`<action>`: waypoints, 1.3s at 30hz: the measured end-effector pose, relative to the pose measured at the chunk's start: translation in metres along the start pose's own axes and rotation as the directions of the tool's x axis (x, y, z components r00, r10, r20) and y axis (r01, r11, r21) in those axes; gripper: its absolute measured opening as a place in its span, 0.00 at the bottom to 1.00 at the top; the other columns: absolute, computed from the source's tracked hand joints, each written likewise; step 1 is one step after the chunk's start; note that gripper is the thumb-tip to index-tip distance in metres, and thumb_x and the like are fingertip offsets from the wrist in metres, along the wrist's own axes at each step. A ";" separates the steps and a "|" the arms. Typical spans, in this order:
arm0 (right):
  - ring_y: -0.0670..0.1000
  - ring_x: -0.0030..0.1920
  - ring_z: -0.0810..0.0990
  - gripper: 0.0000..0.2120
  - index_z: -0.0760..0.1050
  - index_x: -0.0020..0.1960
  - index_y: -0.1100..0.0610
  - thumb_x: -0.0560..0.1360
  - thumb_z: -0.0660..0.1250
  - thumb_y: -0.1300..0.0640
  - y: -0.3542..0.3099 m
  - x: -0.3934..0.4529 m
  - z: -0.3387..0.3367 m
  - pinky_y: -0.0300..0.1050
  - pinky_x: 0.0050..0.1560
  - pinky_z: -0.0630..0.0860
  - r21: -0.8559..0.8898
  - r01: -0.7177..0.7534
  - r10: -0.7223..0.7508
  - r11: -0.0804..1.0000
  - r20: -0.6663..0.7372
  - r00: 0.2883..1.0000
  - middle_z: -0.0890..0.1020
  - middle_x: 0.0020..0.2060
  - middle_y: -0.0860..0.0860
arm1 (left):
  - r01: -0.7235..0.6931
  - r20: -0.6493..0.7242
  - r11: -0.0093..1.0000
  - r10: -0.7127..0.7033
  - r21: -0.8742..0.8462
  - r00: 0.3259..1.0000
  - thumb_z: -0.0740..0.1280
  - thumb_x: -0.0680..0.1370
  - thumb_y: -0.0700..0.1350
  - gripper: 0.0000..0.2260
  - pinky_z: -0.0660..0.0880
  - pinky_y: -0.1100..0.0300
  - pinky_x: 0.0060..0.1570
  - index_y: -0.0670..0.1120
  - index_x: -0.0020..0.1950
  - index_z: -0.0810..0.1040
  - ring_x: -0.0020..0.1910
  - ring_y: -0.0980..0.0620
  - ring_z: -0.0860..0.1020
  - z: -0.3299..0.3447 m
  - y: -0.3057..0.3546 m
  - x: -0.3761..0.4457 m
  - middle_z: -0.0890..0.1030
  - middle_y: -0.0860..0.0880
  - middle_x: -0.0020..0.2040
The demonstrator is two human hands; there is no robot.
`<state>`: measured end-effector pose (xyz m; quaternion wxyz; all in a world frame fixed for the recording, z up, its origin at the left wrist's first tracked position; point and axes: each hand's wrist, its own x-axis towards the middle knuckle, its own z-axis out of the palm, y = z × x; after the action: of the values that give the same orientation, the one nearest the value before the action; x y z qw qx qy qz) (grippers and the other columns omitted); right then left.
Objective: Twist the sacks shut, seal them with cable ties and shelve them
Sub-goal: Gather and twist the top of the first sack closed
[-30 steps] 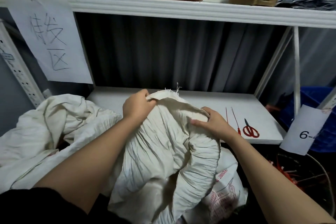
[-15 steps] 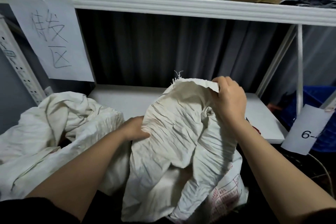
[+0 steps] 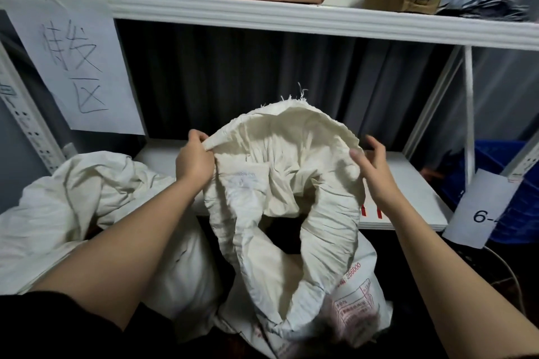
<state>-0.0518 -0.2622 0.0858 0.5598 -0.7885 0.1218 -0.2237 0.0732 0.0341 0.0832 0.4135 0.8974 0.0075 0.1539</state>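
We hold the sack [image 3: 291, 198] upright in front of the lower shelf [image 3: 408, 183], its long axis vertical and its mouth gaping up toward us. Our left hand [image 3: 194, 159] pinches the rim; our right hand [image 3: 372, 172] is spread wide, fingers against the opposite edge. To twist well, we should gather the whole rim evenly into one neck first, leaving no loose folds.

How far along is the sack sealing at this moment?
Nothing looks finished. The sack in hand gapes open, untwisted and untied. The left hand pinches its rim; the right hand sits at the opposite rim with fingers spread, its grip unclear. More white sacks lie loose at left. Red cable ties peek out on the lower shelf. Twisting, tying and shelving all remain.
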 end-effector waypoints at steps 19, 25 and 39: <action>0.44 0.36 0.80 0.05 0.75 0.43 0.51 0.73 0.69 0.60 -0.013 0.005 0.008 0.38 0.36 0.75 -0.017 -0.008 0.006 1.000 -0.113 0.994 0.82 0.38 0.47 | 0.124 0.235 0.991 -0.132 0.050 0.963 0.55 0.77 0.38 0.14 0.79 0.46 0.45 0.43 0.60 0.72 0.46 0.38 0.78 -0.007 -0.022 0.010 0.78 0.40 0.53; 0.50 0.40 0.77 0.03 0.72 0.42 0.54 0.71 0.66 0.58 -0.047 0.037 0.013 0.43 0.41 0.74 0.082 -0.011 0.041 0.997 -0.381 0.924 0.79 0.40 0.51 | 0.397 0.527 0.826 -0.146 -0.401 0.837 0.69 0.68 0.58 0.29 0.68 0.60 0.33 0.45 0.64 0.72 0.37 0.53 0.72 -0.010 -0.026 0.006 0.75 0.47 0.47; 0.51 0.52 0.79 0.18 0.75 0.60 0.59 0.71 0.64 0.55 -0.062 0.026 0.010 0.43 0.50 0.76 0.290 -0.033 0.072 0.957 -0.124 0.990 0.80 0.52 0.53 | 0.092 0.257 0.985 -0.053 -0.144 0.965 0.77 0.67 0.49 0.29 0.71 0.56 0.50 0.44 0.62 0.66 0.51 0.50 0.73 0.000 -0.021 -0.013 0.74 0.52 0.52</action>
<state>-0.0280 -0.2436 0.1470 0.6644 -0.6788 0.1464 -0.2762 0.0628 0.0455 0.0639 0.4847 0.8740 -0.0239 0.0236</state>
